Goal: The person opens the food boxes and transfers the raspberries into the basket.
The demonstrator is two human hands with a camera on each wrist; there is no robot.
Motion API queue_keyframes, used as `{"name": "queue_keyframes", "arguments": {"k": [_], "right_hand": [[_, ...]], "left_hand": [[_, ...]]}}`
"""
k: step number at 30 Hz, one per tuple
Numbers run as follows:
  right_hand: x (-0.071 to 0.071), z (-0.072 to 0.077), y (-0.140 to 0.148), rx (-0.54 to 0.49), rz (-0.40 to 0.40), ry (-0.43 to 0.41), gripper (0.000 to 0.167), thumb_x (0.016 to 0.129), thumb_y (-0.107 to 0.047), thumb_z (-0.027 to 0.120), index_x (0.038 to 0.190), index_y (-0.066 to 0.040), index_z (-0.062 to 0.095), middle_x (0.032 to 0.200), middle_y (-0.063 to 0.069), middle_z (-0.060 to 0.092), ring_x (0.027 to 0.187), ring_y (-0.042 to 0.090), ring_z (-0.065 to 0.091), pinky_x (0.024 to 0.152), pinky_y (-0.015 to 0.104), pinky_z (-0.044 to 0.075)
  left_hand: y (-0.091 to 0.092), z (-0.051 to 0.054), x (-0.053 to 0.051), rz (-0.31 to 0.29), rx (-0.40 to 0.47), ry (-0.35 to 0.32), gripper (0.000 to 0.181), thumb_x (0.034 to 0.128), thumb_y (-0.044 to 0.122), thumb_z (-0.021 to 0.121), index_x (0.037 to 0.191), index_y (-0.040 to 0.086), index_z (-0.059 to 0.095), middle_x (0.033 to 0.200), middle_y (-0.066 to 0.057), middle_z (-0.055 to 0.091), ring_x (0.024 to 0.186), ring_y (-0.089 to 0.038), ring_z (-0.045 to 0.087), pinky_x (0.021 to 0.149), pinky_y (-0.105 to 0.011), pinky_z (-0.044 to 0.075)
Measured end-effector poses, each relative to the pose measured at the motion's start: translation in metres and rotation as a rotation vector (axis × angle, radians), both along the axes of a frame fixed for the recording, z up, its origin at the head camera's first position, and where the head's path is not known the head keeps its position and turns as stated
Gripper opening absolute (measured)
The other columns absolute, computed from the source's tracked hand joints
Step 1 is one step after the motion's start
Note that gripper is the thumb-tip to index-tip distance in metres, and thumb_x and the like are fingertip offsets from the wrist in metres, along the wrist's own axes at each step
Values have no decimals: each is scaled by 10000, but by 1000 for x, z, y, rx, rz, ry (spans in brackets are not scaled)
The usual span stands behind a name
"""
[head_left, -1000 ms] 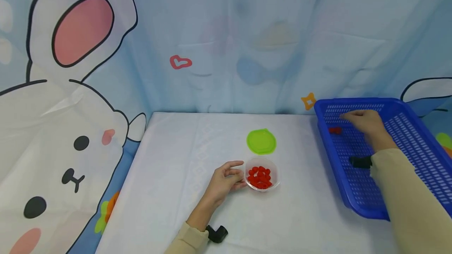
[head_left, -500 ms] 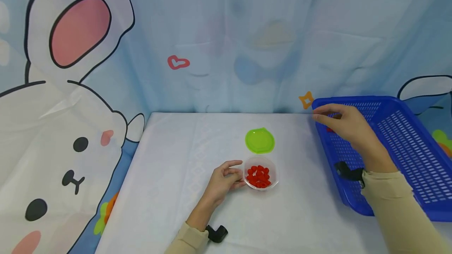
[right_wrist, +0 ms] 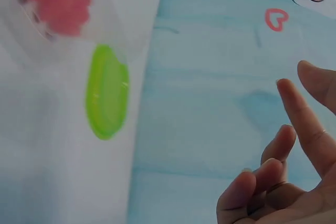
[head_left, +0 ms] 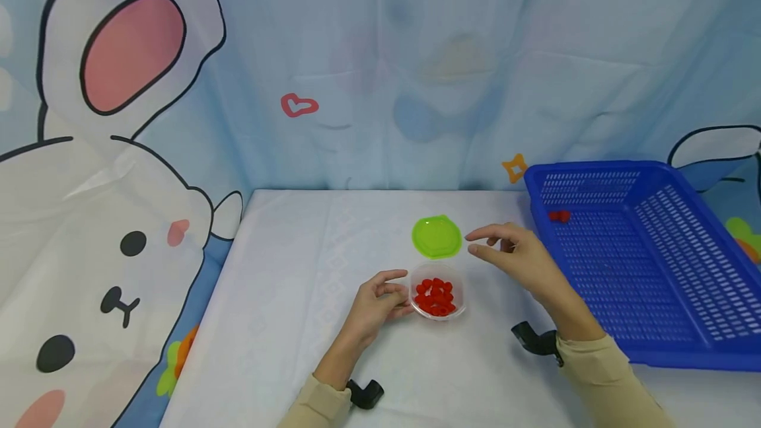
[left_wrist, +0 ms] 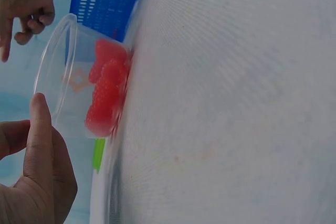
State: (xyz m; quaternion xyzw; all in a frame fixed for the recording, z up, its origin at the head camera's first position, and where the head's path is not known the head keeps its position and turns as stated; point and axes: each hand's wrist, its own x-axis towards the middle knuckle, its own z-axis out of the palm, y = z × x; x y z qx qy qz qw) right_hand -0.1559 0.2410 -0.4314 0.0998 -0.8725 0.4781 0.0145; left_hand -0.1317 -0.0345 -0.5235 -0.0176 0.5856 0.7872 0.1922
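Clear plastic cup (head_left: 438, 271), part filled with red raspberry-like berries (head_left: 435, 297), stands between a person's two hands on a white-covered table (head_left: 297, 296). The cup is upright and round, its wide mouth facing up, its central axis vertical and the berries heaped at the bottom; the left-wrist view shows it lying sideways only because that camera is turned. The left hand (head_left: 377, 302) is at the cup's left side, fingers loosely bent and half spread, a fingertip touching the outside near the rim without wrapping round it. The right hand (head_left: 517, 253) hovers beyond the cup to the right, thumb and index finger apart with nothing between them, the other fingers loosely curled. Just behind the cup, a bright green lid (head_left: 436, 237) lies flat, near the right fingertips. Farther right sits a large blue slatted basket (head_left: 612, 269) with a small red object (head_left: 559, 216) in its far left corner. Behind the table hangs a pale blue cloth (head_left: 357, 150), printed on the left with a big white cartoon rabbit (head_left: 89, 216).
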Motion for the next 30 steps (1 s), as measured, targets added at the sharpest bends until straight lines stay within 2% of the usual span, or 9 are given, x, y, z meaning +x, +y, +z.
{"name": "queue_keyframes", "arguments": {"k": [6,10,13,16,19,22,24,27,30], "right_hand": [[-3,-34,-8,-49,73,-103,253,901,-202,773,1125,-84,756,963,91,551,794,265,438,562,274,390],[-6,-50,-11,-71,132,-209,255,899,-200,767,1134,-101,757,1017,90,549,902,263,435,630,307,392],[-9,-59,-13,-77,202,-246,235,894,-182,757,1116,-104,766,1018,87,568,969,272,425,683,340,389],[-14,-67,-14,-70,308,-241,214,889,-154,750,1092,-90,776,987,75,641,953,283,439,697,344,386],[-22,-74,-15,-72,431,-228,203,882,-99,743,1078,-65,780,940,53,711,905,273,509,705,315,431],[-28,-80,-17,-72,552,-183,185,864,-31,739,1045,-34,779,897,57,729,837,229,578,699,277,502],[-32,-81,-18,-47,606,-138,167,847,-4,746,1008,-34,783,873,52,729,806,212,593,679,264,530],[-33,-79,-21,15,634,-97,149,817,11,767,944,-63,790,864,41,714,835,228,577,686,267,526],[-32,-75,-24,82,619,-111,165,791,17,779,907,-99,794,886,32,671,879,249,532,714,304,495]], "left_hand": [[1,-1,0,-3,-3,-4,374,942,-21,666,1309,31,616,1015,-156,622,823,-210,648,794,-388,614],[1,0,-1,-1,-4,-13,368,942,-24,665,1301,42,622,1013,-150,622,823,-210,649,789,-390,615],[2,1,-1,-1,-3,-26,367,940,-25,665,1296,58,630,1010,-140,624,825,-207,647,793,-392,614],[2,1,-2,1,-5,-24,362,940,-25,665,1291,54,632,1002,-140,623,823,-206,645,789,-395,615],[2,1,-2,4,-5,-22,361,940,-28,663,1291,53,632,998,-139,624,824,-207,643,788,-395,616],[2,2,-2,5,-8,-24,365,941,-27,661,1295,56,630,999,-136,625,831,-208,646,794,-394,615],[1,2,-1,6,-7,-26,367,941,-27,661,1297,56,629,1001,-135,625,835,-209,647,796,-396,615],[0,2,-1,7,-6,-25,368,941,-26,663,1297,57,629,1004,-134,625,838,-209,646,797,-396,614],[0,2,-1,8,-3,-26,368,941,-26,664,1298,56,628,1004,-134,626,840,-209,649,796,-393,614]]}}
